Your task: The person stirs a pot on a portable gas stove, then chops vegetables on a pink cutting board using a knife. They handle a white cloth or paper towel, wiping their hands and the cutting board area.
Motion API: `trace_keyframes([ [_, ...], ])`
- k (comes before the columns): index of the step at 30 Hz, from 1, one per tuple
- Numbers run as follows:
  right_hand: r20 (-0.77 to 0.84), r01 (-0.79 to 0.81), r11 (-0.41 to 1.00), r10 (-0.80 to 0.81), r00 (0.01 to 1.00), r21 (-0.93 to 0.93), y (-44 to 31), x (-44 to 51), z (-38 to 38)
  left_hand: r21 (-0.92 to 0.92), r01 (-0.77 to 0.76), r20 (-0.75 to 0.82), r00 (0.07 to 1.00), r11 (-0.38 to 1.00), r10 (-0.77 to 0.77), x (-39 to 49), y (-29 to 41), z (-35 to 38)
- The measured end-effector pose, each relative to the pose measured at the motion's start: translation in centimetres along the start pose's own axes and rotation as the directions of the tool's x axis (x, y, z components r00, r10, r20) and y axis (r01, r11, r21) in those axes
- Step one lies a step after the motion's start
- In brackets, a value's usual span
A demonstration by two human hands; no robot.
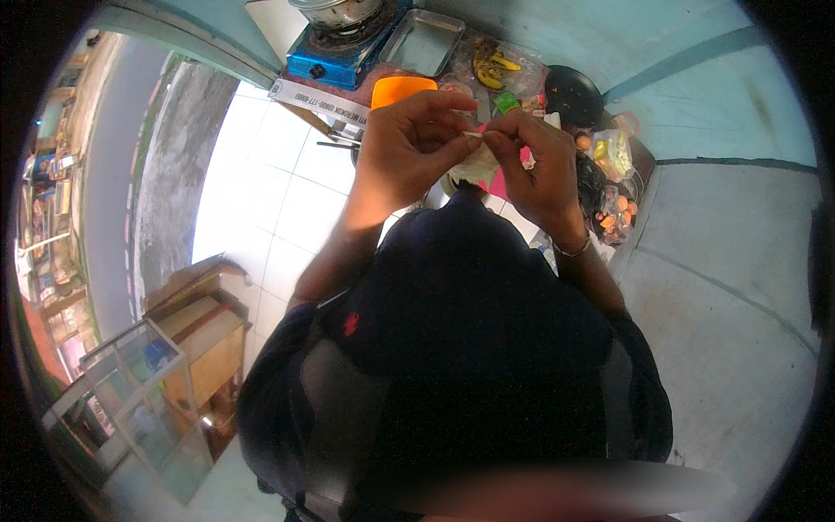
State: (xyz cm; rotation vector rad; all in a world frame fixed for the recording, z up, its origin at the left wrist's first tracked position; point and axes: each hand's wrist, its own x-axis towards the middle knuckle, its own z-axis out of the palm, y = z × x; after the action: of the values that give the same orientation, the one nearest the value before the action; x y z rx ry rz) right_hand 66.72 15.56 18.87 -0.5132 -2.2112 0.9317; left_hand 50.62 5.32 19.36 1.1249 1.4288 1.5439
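My left hand [414,140] and my right hand [538,160] meet above the front of a low table. Between their fingertips is a small, thin, pale piece [473,134], too small to identify. The left thumb lies against one end of it, with the other left fingers loosely curled. My right thumb and forefinger pinch the opposite end. Just beyond the left hand shows an orange plastic item [398,88]. A green packet [505,101] lies behind the right fingers. Below the hands, a pale cloth-like item [475,168] and a pink surface [498,186] are partly covered.
A blue gas stove [319,68] carries a metal pot [342,13]. Beside it are a metal tray [424,42], bananas [488,65] and a black frying pan [574,96]. Plastic bags [612,155] crowd the right edge by the wall. A glass display case [134,391] stands lower left.
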Motion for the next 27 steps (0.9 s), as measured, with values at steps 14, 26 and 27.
trace_keyframes([
  [14, 0.013, -0.027, 0.999, 0.028, 1.0, -0.038, -2.8, 2.0, 4.2, -0.016, 0.042, 0.08, 0.996, 0.999, -0.041, -0.3, 0.1, -5.7],
  [26, 0.065, -0.044, 0.999, 0.044, 0.997, -0.003, -5.2, 4.3, 10.8, -0.061, 0.153, 0.068, 0.987, 0.986, -0.148, -2.5, -1.8, -12.3],
  [27, 0.066, -0.033, 0.999, 0.034, 0.997, -0.007, -5.3, 4.4, 11.2, -0.071, 0.148, 0.051, 0.988, 0.987, -0.144, -2.8, -2.0, -12.6],
])
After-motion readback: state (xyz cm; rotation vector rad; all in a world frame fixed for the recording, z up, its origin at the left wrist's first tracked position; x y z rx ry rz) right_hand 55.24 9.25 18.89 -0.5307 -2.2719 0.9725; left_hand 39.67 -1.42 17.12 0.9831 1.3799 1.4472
